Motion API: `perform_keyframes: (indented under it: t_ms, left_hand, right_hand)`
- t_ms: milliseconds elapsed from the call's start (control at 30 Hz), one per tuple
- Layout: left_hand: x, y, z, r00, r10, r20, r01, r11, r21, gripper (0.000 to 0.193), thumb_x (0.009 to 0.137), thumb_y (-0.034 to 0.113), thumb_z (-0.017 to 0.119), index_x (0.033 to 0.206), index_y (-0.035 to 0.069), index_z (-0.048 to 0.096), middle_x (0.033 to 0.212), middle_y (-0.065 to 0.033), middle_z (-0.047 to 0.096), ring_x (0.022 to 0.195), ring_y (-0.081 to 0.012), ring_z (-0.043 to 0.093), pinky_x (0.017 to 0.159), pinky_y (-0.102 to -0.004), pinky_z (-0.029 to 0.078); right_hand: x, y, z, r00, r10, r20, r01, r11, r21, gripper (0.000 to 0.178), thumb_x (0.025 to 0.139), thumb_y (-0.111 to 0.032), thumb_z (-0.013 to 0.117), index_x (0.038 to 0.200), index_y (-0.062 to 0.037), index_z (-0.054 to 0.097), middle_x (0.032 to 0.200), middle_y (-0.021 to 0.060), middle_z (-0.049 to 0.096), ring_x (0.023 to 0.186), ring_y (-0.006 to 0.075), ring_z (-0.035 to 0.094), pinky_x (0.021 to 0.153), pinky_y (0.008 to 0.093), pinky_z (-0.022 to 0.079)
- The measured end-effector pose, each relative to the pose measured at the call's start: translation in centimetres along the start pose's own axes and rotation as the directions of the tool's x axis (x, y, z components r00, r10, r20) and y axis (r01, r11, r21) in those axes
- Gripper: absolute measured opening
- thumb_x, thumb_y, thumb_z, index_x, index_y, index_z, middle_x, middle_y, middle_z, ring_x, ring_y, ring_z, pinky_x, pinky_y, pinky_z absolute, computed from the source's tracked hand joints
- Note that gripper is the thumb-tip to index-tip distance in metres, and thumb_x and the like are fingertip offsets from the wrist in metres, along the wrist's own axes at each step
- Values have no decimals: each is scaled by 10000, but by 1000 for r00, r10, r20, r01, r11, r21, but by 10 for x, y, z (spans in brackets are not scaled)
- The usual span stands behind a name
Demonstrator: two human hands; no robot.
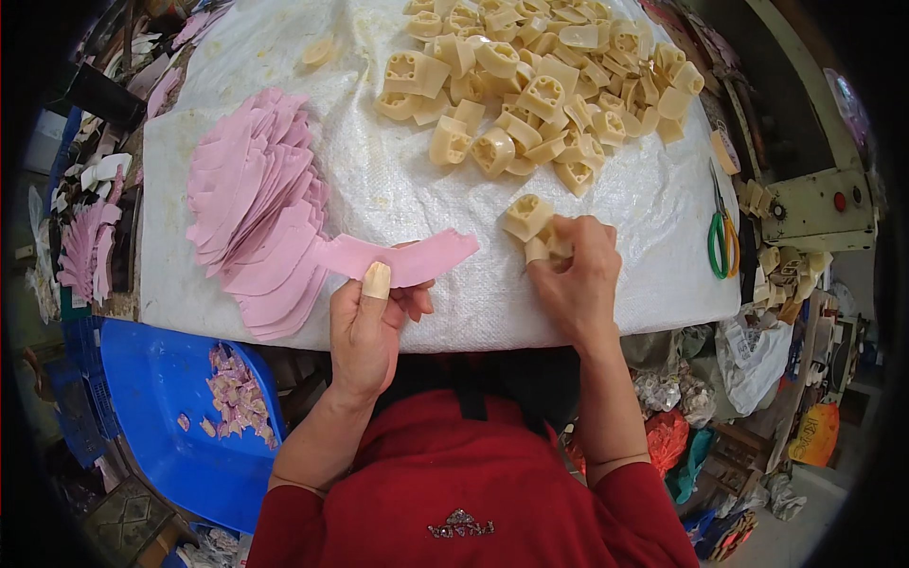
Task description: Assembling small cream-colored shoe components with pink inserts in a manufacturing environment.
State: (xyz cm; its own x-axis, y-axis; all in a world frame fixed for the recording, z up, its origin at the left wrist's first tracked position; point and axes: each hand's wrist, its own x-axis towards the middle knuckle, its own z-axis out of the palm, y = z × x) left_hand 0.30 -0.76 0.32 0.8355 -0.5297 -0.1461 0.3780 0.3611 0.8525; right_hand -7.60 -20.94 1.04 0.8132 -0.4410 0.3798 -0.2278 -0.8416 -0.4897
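A white woven sheet covers the surface (398,180), which fills most of the view. Below its left edge sits a blue tub (170,464) with pinkish scraps (239,393) in it. At the far side of the sheet lies a broad pile of cream pieces (549,80), hollow and ribbed, well beyond both hands. The stack of pink strips (256,208), overlapping like a fan, lies left of and beyond the left hand (374,317). That hand has its thumb pressed on top and its fingers underneath, pinching a single pink strip (431,260); the strip's right end points toward the right hand (579,270), and its left end overlaps the stack's edge. The right hand is curled downward, thumb and fingers closed around a cream piece (538,250). Scissors (721,210) with green and orange handles lie right of it, well apart. Just beyond its fingers and touching them or nearly so, another cream block (526,217) rests. A pale cover (377,280) caps the left thumb.
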Motion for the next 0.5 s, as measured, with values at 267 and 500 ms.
perform_keyframes:
  t_ms: [267,500]
  left_hand:
    - [-1,0,4,1000,-25,9,25,1000,-7,402,1014,273,376,1164,-60,544,879,-92,601,728,-121,538,656,-252,416]
    - [1,2,8,993,-110,46,113,991,-64,397,984,319,455,1152,-29,545,787,-61,576,661,-116,510,595,-245,378]
  right_hand:
    - [5,5,-21,976,69,205,-44,992,-121,421,638,-33,643,1055,-61,599,728,98,557,711,290,557,701,358,417]
    - [-3,12,-55,948,1,319,104,944,-312,608,669,-63,705,1248,-38,521,1166,160,534,1062,320,488,878,352,395]
